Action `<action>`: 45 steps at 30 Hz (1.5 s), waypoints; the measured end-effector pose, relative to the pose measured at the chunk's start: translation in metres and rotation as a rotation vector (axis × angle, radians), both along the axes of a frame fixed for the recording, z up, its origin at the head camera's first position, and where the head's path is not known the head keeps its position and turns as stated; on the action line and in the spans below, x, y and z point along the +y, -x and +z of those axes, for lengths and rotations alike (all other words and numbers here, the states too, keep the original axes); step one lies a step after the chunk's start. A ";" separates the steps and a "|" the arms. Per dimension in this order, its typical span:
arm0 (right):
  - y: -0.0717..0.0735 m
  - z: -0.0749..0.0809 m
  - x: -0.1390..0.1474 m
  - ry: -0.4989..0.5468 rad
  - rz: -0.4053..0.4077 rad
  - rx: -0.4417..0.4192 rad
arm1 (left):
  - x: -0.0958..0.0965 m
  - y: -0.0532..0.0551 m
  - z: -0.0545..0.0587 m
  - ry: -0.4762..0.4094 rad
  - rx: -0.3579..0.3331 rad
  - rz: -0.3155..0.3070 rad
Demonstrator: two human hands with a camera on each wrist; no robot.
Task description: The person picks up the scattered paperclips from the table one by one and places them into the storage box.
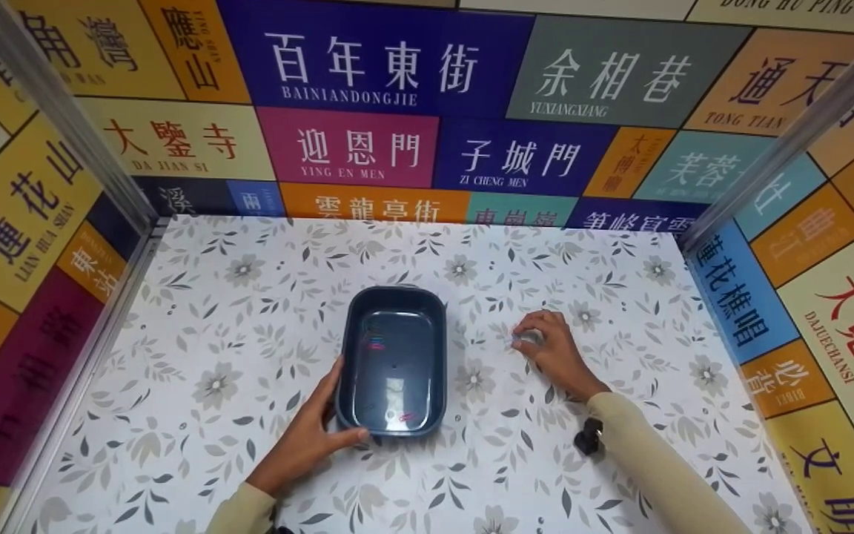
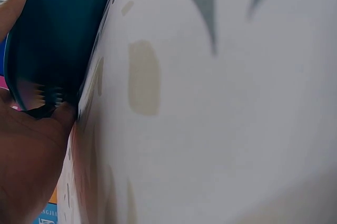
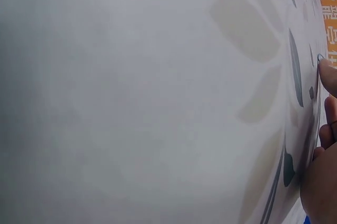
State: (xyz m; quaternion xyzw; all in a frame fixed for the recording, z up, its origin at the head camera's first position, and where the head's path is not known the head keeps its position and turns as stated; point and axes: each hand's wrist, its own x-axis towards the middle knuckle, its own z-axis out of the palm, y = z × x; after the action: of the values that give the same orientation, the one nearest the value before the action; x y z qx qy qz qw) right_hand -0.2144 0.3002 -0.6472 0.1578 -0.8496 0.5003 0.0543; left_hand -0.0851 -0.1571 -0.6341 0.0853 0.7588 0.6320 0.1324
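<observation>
A dark blue plastic bin [image 1: 395, 360] with rounded corners stands on the table, left of the middle. My left hand [image 1: 305, 441] holds it at the near left corner, thumb on the near rim and fingers along the left side. The left wrist view also shows this hand [image 2: 29, 150] against the bin [image 2: 60, 29]. To the right of the bin, my right hand [image 1: 557, 352] is low over the table. Its curled fingers and thumb pinch a small, see-through thing [image 1: 531, 337], too small to tell its kind. The right wrist view catches only part of this hand [image 3: 324, 182].
Inside the bin lie a few small coloured pieces [image 1: 375, 341], pink and blue, and a pink one [image 1: 406, 417] near its front end. A floral cloth covers the table [image 1: 249, 326]. Panels with printed lettering [image 1: 368, 148] and metal posts [image 1: 760, 133] enclose the back and sides.
</observation>
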 end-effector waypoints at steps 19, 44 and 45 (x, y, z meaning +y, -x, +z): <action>-0.020 0.042 -0.024 0.079 -0.043 -0.058 | -0.001 0.002 0.001 -0.013 -0.012 0.013; -0.007 0.047 -0.062 0.035 -0.024 -0.021 | 0.001 0.000 -0.001 -0.032 -0.032 0.004; -0.008 0.048 -0.064 0.025 -0.016 -0.022 | 0.001 0.000 -0.001 -0.034 -0.030 0.004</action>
State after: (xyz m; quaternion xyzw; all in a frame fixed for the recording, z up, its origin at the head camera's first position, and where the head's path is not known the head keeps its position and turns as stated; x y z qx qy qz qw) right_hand -0.2064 0.2363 -0.5988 0.1448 -0.8451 0.5121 0.0512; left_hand -0.0852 -0.1565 -0.6347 0.0768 0.7461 0.6462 0.1410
